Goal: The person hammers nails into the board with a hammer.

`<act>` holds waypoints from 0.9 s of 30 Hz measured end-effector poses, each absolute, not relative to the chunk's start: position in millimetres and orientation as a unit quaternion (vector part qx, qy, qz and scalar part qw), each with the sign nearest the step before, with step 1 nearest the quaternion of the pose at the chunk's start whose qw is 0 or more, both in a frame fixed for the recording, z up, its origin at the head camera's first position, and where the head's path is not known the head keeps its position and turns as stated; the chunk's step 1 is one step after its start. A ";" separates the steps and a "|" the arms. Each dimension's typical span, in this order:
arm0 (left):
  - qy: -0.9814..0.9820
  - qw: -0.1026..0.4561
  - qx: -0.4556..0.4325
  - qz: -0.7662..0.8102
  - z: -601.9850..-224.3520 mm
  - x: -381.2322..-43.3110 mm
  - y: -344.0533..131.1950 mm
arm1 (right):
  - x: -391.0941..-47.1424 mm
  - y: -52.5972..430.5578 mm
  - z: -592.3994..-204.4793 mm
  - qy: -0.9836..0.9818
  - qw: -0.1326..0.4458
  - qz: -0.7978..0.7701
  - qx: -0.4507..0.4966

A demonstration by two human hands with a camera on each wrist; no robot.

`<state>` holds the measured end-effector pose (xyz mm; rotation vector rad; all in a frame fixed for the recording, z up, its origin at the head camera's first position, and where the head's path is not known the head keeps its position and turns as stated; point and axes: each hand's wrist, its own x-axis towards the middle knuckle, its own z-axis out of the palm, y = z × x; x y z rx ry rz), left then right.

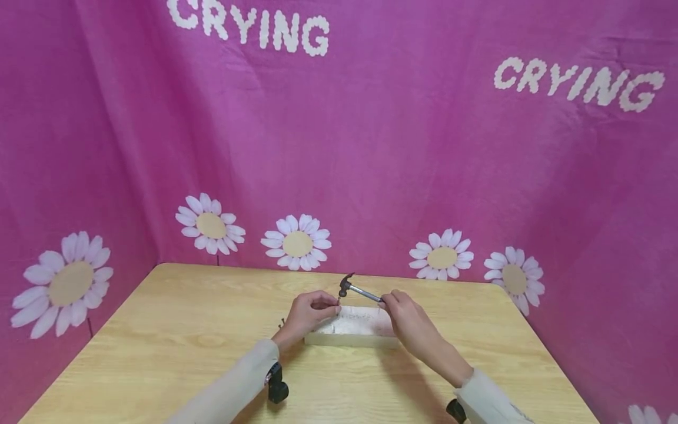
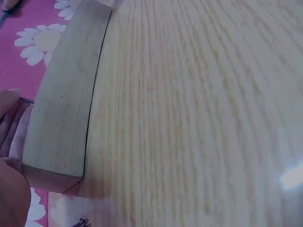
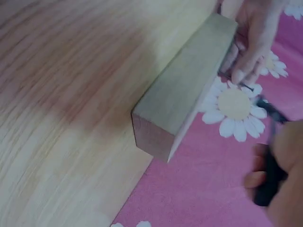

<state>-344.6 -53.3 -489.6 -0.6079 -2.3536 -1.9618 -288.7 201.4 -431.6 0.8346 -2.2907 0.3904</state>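
Nearest me, the sleeves (image 1: 233, 383) with their wrist cameras (image 1: 276, 386) framed the work. The right hand (image 1: 415, 330) gripped the hammer (image 1: 365, 292) by its handle, well back from the head. The wooden block (image 1: 355, 340) lay flat on the surface (image 1: 212, 330) between the hands, and I saw no clamp on it. The left hand (image 1: 309, 315) pinched a nail (image 3: 247, 87) upright over the left part of the block's top; loose nails (image 1: 282, 323) lay just beside that wrist. Hammer head sat right above the nail; couldn't tell if they touched, hammer was blurred in the right wrist view. Main risk, I judged: fingertips close under the head, so an off-centre blow could have caught thumb or finger. A tilted strike could have bent the nail or flicked it loose. I also figured the block could have skidded or rocked with little holding it down, and a nail near its end might have split the wood. Farthest back, only the pink backdrop (image 1: 371, 147), no hazard I could see.
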 end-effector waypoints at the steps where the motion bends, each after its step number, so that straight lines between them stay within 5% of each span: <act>1: -0.754 0.011 -0.196 -0.627 -489.6 -344.2 -53.2 | -289.2 202.3 -430.5 -0.869 0.344 0.156 0.320; 5: -0.750 0.009 -0.200 -0.631 -488.3 -343.9 -53.5 | -290.9 204.6 -425.4 -0.840 0.389 0.185 0.331; 10: -0.755 0.012 -0.196 -0.626 -487.1 -344.5 -53.7 | -290.0 202.8 -425.7 -0.864 0.355 0.126 0.334; 16: -0.754 0.012 -0.189 -0.629 -485.7 -343.1 -56.2 | -292.7 200.9 -423.4 -0.841 0.400 0.170 0.321; 22: -0.749 0.015 -0.183 -0.637 -485.0 -342.4 -54.1 | -293.5 203.2 -422.7 -0.865 0.373 0.113 0.317; 27: -0.749 0.010 -0.195 -0.633 -487.2 -342.5 -54.1 | -298.2 206.7 -418.0 -0.839 0.427 0.180 0.286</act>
